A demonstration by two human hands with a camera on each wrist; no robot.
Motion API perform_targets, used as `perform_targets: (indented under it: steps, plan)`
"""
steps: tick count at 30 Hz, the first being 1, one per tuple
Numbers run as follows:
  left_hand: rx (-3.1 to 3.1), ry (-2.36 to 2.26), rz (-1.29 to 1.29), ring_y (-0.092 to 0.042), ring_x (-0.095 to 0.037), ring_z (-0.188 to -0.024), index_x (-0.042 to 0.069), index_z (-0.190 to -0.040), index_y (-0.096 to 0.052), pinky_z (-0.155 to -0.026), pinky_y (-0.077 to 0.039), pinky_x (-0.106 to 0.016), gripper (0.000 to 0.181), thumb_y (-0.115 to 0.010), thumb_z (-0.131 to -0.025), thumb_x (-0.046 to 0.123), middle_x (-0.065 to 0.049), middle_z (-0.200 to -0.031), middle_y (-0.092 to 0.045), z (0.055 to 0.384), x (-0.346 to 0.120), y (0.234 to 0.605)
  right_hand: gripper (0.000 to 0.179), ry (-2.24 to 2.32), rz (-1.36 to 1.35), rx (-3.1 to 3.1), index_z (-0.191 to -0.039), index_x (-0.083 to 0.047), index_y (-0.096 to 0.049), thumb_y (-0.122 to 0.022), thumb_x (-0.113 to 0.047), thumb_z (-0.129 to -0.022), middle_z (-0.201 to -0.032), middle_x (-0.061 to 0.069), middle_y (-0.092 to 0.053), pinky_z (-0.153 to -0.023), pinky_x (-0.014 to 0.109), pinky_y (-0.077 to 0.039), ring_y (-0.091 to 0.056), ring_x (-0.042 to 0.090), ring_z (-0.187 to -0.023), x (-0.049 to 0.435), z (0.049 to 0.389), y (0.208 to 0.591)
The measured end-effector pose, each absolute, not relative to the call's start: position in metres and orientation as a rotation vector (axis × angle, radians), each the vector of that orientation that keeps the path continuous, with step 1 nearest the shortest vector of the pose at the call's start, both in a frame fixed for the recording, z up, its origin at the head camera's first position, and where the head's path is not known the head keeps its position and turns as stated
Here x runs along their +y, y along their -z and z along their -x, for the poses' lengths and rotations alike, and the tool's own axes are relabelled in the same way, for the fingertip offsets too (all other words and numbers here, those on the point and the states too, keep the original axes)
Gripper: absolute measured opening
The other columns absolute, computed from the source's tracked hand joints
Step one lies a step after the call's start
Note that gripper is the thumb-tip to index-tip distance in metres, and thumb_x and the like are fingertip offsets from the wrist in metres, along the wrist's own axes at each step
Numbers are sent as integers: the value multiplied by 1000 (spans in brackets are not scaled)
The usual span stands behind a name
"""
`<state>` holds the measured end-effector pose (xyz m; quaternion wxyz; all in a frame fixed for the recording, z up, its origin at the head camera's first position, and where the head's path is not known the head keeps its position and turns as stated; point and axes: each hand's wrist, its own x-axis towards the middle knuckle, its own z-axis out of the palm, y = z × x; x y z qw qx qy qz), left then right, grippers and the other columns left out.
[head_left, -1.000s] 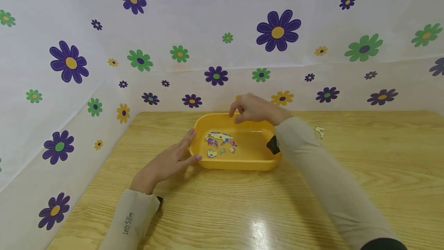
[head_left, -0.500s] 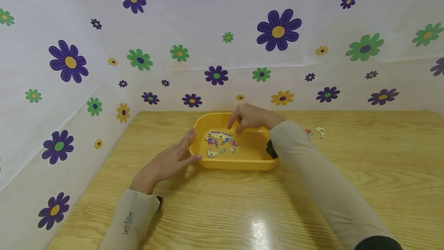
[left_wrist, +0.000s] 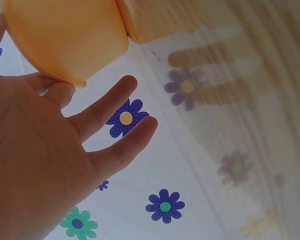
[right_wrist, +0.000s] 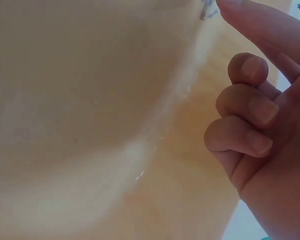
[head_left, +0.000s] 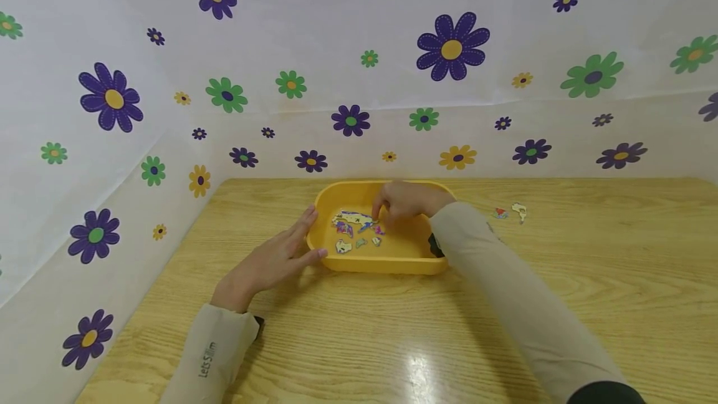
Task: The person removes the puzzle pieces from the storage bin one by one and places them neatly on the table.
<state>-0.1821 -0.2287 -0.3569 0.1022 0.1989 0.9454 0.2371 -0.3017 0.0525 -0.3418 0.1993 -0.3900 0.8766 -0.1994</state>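
A yellow plastic tray [head_left: 392,265] stands on the wooden table in the head view. Several flat, irregular pieces lie in its left half; the longest is a cream piece [head_left: 353,219] with blue edges. Against the tray's left end rests my left hand [head_left: 269,267], thumb at the front corner and fingers spread along the side. My right hand [head_left: 406,198] is inside the tray, its index fingertip at the right end of the long piece. In the right wrist view, the other fingers [right_wrist: 242,107] are curled without anything in them. The right thumb is hard to make out.
Right of the tray, a red-and-grey piece [head_left: 500,212] and a cream piece [head_left: 520,211] lie on the table [head_left: 589,267]. A white flower-patterned sheet [head_left: 320,17] rises behind and along the left. The right sleeve [head_left: 510,279] crosses over the tray's right end.
My right hand has come down from above the tray's back rim to the long piece. The red-and-grey piece has come into sight beside the sleeve. My left hand stays at the tray.
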Motion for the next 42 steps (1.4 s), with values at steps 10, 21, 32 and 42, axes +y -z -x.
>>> perform_targets:
  steps: [10,21,32,42]
  plan:
    - [2787,-698,-588,-18,-35,-151,13,-164,-6,-120,-20,-55,88,-47,-102,60,-3,-170,-1,182,-228,357,23,408,1108,2483,-104,-8,-80,-76,-3,-82,-81,1,-61,-63,23,-40,-48,15,-70,48,298,343]
    - [2792,-718,-593,-17,-35,-152,12,-164,-7,-120,-19,-55,87,-48,-102,58,-4,-170,-2,181,-229,357,14,302,1140,2527,-94,-11,-77,-77,-8,-81,-87,-1,-63,-67,26,-42,-50,17,-78,41,295,345]
    - [2787,-715,-581,-16,-35,-152,12,-164,-7,-120,-19,-55,88,-48,-102,59,-6,-170,-3,181,-228,356,9,213,1129,2570,-91,-13,-77,-79,-15,-83,-96,-1,-66,-84,32,-49,-53,20,-91,40,291,344]
    - [2783,-709,-581,-17,-35,-152,13,-164,-6,-120,-19,-56,87,-48,-102,59,-5,-170,-2,181,-228,356,5,260,1159,2533,-87,-11,-77,-76,-10,-83,-90,-1,-66,-76,28,-47,-52,18,-83,42,291,341]
